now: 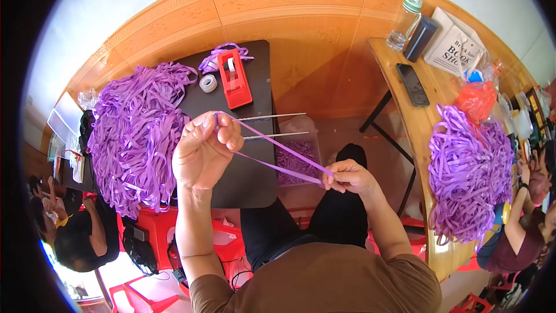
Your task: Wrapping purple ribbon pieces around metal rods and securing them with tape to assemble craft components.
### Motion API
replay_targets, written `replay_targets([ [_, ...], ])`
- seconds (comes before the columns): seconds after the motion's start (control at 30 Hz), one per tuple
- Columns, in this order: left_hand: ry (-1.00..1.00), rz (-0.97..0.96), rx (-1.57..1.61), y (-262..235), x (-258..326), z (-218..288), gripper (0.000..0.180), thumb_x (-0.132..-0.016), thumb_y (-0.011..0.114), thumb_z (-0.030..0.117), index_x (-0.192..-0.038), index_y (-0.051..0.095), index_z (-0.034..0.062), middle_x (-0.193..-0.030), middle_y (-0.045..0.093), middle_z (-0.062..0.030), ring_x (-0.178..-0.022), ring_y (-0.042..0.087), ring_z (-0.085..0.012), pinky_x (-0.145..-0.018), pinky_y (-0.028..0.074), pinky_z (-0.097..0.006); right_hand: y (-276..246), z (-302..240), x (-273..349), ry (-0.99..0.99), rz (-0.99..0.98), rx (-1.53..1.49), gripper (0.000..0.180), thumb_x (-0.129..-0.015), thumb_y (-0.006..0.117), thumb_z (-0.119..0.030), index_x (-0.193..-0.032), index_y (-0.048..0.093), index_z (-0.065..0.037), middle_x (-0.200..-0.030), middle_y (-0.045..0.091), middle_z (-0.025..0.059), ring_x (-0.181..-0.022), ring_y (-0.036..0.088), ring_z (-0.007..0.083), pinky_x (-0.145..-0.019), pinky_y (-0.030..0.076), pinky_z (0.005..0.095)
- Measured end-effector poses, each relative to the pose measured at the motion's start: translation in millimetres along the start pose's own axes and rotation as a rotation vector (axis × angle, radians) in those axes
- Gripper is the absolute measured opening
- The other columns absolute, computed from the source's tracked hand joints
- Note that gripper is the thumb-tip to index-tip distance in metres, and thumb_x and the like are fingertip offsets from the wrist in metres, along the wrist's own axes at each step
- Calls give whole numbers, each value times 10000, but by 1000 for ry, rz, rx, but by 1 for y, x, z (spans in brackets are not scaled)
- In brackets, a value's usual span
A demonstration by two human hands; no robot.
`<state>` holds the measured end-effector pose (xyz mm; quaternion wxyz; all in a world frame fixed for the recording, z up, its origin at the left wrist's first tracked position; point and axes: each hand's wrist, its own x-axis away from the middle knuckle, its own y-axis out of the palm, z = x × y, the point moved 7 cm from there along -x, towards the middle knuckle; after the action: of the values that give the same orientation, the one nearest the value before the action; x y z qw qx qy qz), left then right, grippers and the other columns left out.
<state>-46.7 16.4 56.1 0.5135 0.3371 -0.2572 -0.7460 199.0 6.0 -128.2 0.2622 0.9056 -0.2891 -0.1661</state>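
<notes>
A narrow purple ribbon (285, 148) runs as a loop between my hands, its two strands spread apart on the left and meeting on the right. My left hand (202, 149) is raised over the dark table with fingers curled, the ribbon's loop caught at its fingertips. In front of my lap, my right hand (351, 177) pinches the strands together between thumb and fingers. Two thin metal rods (289, 134) stick out from the dark table's right side, just beyond the ribbon. Below them, a clear plastic bin (313, 124) holds many purple pieces.
A large purple ribbon heap (136, 133) covers the left of the dark table (249, 188). Behind are a red tape dispenser (234, 84) and a tape roll (208, 83). The wooden table (399, 122) carries another ribbon pile (469, 179), a phone (412, 84) and bottles. People sit at both sides.
</notes>
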Motion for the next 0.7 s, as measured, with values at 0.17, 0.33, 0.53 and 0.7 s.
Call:
replay_targets([
  [0.17, 19, 135, -42, -28, 2, -12, 342, -908, 556, 197, -1114, 594, -73, -897, 631, -132, -894, 575, -264, -891, 418, -389, -15, 15, 15, 97, 137, 48, 212, -925, 555, -153, -1006, 652, 17, -791, 647, 111, -532, 472, 95, -499, 364, 205],
  [0.33, -10, 234, -124, -30, 0, -27, 331, -895, 578, 137, -1174, 589, -41, -973, 652, -130, -928, 616, -266, -920, 441, -412, -9, 25, 28, 127, 165, -8, 214, -924, 555, -147, -1019, 647, 21, -792, 646, 110, -526, 474, 91, -486, 365, 195],
  [0.53, -45, 117, -156, -43, -1, -33, 255, -888, 599, 104, -1102, 643, -27, -920, 655, -123, -869, 618, -235, -844, 470, -355, -14, 43, 40, 187, 224, -206, 195, -921, 561, -140, -984, 646, 24, -772, 639, 107, -518, 470, 94, -472, 358, 193],
  [0.7, -97, 105, -208, -46, 1, -37, 224, -882, 603, 92, -1055, 660, -38, -857, 656, -122, -804, 625, -237, -756, 487, -319, -21, 50, 46, 168, 232, -261, 192, -915, 569, -139, -974, 647, 26, -782, 642, 115, -518, 458, 105, -471, 349, 212],
])
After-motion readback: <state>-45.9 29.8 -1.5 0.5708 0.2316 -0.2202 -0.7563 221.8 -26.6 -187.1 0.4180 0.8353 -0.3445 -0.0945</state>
